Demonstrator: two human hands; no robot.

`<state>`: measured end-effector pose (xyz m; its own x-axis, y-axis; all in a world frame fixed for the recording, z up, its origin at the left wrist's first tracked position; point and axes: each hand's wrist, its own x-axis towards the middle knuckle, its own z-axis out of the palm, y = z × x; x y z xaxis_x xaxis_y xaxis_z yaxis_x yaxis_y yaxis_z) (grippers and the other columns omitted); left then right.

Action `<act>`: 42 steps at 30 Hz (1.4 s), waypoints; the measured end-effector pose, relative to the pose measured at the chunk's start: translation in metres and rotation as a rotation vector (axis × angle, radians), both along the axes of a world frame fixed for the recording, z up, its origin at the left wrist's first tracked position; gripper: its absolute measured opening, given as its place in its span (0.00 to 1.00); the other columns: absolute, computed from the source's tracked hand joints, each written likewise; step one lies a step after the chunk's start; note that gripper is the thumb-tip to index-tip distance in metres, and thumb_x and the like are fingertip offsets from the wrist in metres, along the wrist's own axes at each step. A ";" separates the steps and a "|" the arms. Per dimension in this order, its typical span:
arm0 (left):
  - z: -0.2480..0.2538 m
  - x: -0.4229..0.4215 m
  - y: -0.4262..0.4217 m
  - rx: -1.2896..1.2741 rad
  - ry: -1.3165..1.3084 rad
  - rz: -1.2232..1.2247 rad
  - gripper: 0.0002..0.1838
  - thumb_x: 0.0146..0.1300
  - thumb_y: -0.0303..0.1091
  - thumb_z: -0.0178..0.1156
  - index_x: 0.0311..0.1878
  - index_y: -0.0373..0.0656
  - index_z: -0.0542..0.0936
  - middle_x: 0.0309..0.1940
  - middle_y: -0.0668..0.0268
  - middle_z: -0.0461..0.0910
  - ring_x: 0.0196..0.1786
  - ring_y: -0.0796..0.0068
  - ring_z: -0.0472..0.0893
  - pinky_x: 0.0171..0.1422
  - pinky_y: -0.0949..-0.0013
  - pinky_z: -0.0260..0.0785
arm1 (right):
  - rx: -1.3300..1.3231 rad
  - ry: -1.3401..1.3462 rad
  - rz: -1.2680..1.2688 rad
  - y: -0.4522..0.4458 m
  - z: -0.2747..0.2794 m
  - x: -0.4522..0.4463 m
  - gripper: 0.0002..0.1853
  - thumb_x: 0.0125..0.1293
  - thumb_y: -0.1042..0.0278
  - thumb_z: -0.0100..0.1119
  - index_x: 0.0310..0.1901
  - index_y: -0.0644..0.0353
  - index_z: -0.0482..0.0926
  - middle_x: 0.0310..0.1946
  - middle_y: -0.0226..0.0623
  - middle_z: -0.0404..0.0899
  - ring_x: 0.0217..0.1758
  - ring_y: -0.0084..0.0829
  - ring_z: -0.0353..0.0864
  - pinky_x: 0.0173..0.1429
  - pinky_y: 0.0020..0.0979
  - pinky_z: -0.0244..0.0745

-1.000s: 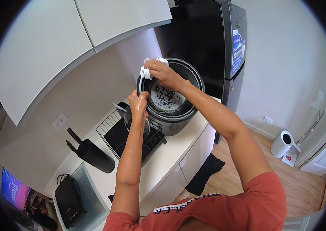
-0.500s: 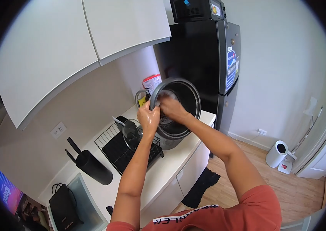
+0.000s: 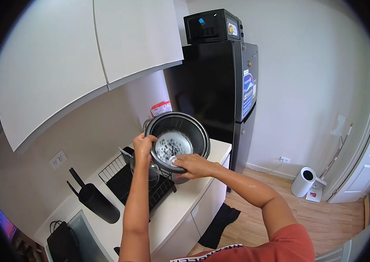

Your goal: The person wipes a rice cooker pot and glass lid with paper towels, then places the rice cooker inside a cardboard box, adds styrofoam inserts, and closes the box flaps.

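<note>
A dark cooking pot [image 3: 198,131] is tilted so that its opening faces me, with white suds over its inner bottom. My left hand [image 3: 143,146] is closed on the pot's left rim, thumb toward the inside. At the lower right rim is my right hand [image 3: 196,166], its fingers reaching inside and closed on a small whitish sudsy wad [image 3: 173,160]. What that wad is made of cannot be told. Just below the pot, a glass lid [image 3: 153,173] stands in the black dish rack [image 3: 128,183], partly behind my left forearm.
On the white counter [image 3: 193,198] stands a black utensil holder [image 3: 100,205], left of the rack. A red and white packet [image 3: 161,108] is behind the pot. Beyond it rises the black fridge [image 3: 211,83] with a microwave [image 3: 211,27] on top. White cabinets [image 3: 54,65] hang overhead.
The pot has come lower and turned its opening toward me, showing the suds inside. My right hand has moved from deep inside the pot to its lower right rim. My left hand still grips the rim.
</note>
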<state>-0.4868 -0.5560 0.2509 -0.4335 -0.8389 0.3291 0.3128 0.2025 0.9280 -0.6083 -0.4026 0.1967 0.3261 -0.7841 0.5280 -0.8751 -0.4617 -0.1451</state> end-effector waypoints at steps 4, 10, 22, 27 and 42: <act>0.009 0.022 -0.023 0.085 -0.388 -0.135 0.15 0.51 0.37 0.62 0.31 0.32 0.75 0.24 0.60 0.75 0.23 0.67 0.76 0.28 0.69 0.70 | 0.037 -0.053 -0.037 0.022 0.053 -0.004 0.16 0.51 0.58 0.62 0.32 0.64 0.75 0.26 0.46 0.75 0.32 0.46 0.75 0.36 0.39 0.67; 0.016 0.046 0.019 -1.233 -0.267 -0.090 0.17 0.56 0.45 0.59 0.42 0.43 0.77 0.36 0.62 0.76 0.41 0.67 0.75 0.46 0.68 0.65 | 0.243 -0.197 0.050 0.031 0.091 -0.032 0.20 0.49 0.56 0.67 0.33 0.67 0.77 0.22 0.43 0.75 0.24 0.27 0.68 0.32 0.29 0.66; -0.046 0.008 0.043 -0.712 -0.085 0.260 0.07 0.54 0.30 0.57 0.33 0.37 0.78 0.17 0.56 0.74 0.20 0.70 0.73 0.26 0.68 0.62 | -0.738 0.017 -0.229 0.029 0.040 0.030 0.09 0.48 0.64 0.62 0.29 0.61 0.78 0.50 0.37 0.73 0.53 0.36 0.71 0.57 0.40 0.61; -0.049 0.008 0.073 -0.680 -0.147 0.491 0.07 0.55 0.33 0.58 0.30 0.39 0.77 0.13 0.54 0.71 0.17 0.56 0.72 0.23 0.61 0.59 | -0.880 -0.034 -0.464 -0.005 0.019 0.012 0.09 0.59 0.71 0.47 0.31 0.67 0.76 0.49 0.51 0.71 0.55 0.47 0.68 0.59 0.45 0.59; -0.064 0.003 0.056 0.213 0.559 0.259 0.15 0.66 0.37 0.49 0.41 0.32 0.75 0.33 0.67 0.75 0.35 0.79 0.71 0.42 0.74 0.65 | -0.318 -1.792 -0.232 -0.035 -0.015 -0.021 0.22 0.69 0.54 0.41 0.46 0.68 0.71 0.44 0.43 0.75 0.46 0.34 0.76 0.50 0.35 0.70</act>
<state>-0.4836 -0.4997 0.1864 -0.0198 -0.9650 0.2613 0.7260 0.1658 0.6674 -0.6289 -0.4380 0.1813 -0.8191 -0.5382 0.1985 0.1728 -0.5614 -0.8093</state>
